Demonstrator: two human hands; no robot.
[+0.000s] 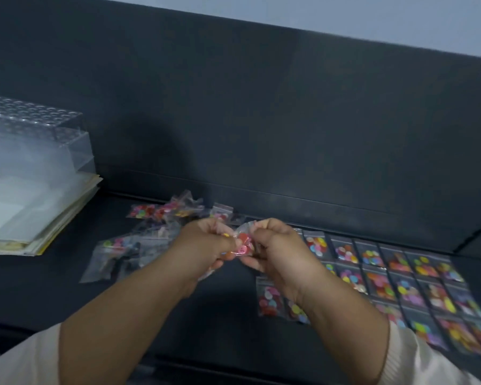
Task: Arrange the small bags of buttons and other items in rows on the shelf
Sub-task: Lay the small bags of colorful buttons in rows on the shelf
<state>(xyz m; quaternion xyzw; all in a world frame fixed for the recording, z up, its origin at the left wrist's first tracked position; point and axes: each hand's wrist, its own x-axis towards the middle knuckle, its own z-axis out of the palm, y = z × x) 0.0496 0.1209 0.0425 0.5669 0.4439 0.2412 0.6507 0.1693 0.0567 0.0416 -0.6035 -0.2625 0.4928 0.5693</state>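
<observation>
- Small clear plastic bag of pink and red buttons (pixel 243 243) is held above the dark shelf (pixel 67 295), pinched between both hands.
- Left hand (pixel 206 245) and right hand (pixel 275 245) are close together, fingers curled on the bag's opposite edges.
- Rows of matching button bags (pixel 400 284) lie at right; a loose heap of bags (pixel 139 245) lies at left.

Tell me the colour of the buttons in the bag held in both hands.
Mostly pink and red, inside the clear bag; the head view shows it, slightly blurred.
</observation>
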